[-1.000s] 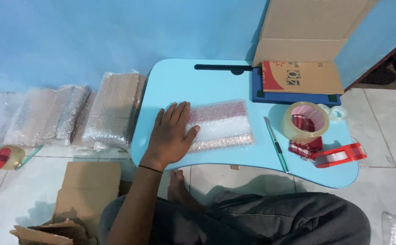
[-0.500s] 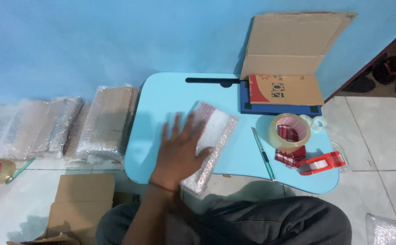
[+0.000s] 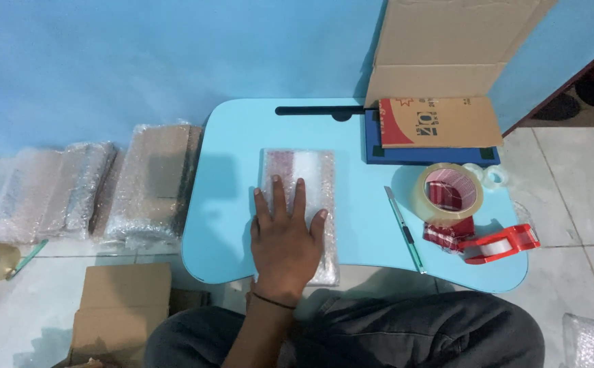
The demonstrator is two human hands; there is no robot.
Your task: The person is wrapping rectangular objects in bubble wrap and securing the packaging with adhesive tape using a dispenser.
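A flat parcel in bubble wrap (image 3: 307, 170) lies lengthwise on the light blue lap table (image 3: 229, 170), its near end hanging a little over the front edge. My left hand (image 3: 285, 238) rests flat, palm down, on the parcel's near half, fingers spread and pointing away from me. It grips nothing. My right hand is out of sight. A green-handled cutter (image 3: 406, 228) lies just right of the parcel.
A clear tape roll (image 3: 447, 194) and a red tape dispenser (image 3: 498, 244) sit at the table's right. An open cardboard box (image 3: 440, 123) on a dark blue board is at the back right. Wrapped parcels (image 3: 154, 180) line the floor at left, with flat cardboard (image 3: 120, 307) below.
The parcel has been turned under my left hand from lying crosswise to lying lengthwise. The hand now sits on its near half.
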